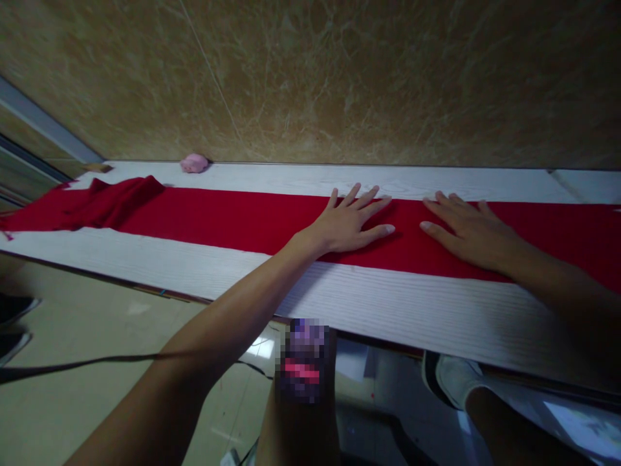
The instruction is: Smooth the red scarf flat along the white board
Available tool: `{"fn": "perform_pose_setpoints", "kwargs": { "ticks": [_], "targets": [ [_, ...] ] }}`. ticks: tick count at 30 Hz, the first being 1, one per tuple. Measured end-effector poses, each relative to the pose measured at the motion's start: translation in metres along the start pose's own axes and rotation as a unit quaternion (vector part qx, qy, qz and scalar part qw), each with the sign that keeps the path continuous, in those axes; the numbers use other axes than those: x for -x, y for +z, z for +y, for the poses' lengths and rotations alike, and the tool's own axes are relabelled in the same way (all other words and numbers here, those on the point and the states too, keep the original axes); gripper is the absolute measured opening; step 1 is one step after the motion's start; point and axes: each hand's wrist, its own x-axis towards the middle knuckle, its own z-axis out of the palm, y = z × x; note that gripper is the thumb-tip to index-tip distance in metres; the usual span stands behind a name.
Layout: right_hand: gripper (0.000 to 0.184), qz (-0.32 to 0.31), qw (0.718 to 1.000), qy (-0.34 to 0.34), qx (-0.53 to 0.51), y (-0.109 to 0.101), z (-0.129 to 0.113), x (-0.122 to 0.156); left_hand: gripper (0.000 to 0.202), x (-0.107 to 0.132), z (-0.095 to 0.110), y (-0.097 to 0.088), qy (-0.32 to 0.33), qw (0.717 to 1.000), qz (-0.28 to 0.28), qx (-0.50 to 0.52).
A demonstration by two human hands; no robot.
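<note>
Left hand (pixel 350 223) and right hand (pixel 468 231) lie flat and splayed, gripping nothing; beneath them, along the white counter (pixel 388 301), stretches the red scarf (pixel 233 217). Light, even pressure should suit its smooth length, gentle teasing the rumpled folds (pixel 116 200) at left.

No writing that we can read, no label, no brand name, no number, no sign legible to us anywhere in view.

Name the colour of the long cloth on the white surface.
The long cloth is plain deep red, showing best in the head view.
</note>
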Motion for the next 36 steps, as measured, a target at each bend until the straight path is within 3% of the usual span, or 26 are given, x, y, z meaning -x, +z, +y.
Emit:
{"fn": "perform_pose_setpoints", "kwargs": {
  "ticks": [4, 13, 19, 25, 28, 31, 36],
  "targets": [
    [0.082, 0.008, 1.0, -0.004, -0.01, -0.002, 0.003, -0.002, 0.085, -0.001, -0.004, 0.004, -0.004, 0.999, -0.033, -0.005],
    [0.08, -0.01, 1.0, -0.012, 0.005, -0.004, -0.006, 0.003, 0.085, 0.0, -0.003, 0.002, -0.004, 0.999, -0.04, -0.007],
    [0.077, 0.012, 1.0, -0.024, -0.004, -0.004, -0.002, 0.003, 0.086, 0.0, -0.003, 0.003, -0.004, 0.999, -0.039, -0.008],
    [0.08, -0.038, 0.998, -0.054, -0.018, -0.008, -0.01, 0.005, 0.085, -0.001, -0.004, 0.004, -0.006, 0.999, -0.038, -0.01],
    [0.076, -0.019, 0.996, -0.07, -0.044, -0.014, -0.01, 0.004, 0.085, -0.001, -0.005, 0.005, -0.005, 0.999, -0.035, -0.008],
    [0.074, 0.012, 0.998, -0.047, -0.034, -0.016, -0.005, 0.004, 0.086, -0.002, -0.005, 0.005, -0.002, 0.999, -0.034, -0.007],
    [0.078, -0.034, 0.999, -0.016, -0.013, -0.01, -0.002, 0.007, 0.088, -0.001, -0.004, 0.004, -0.003, 0.999, -0.04, -0.005]
  ]
}}
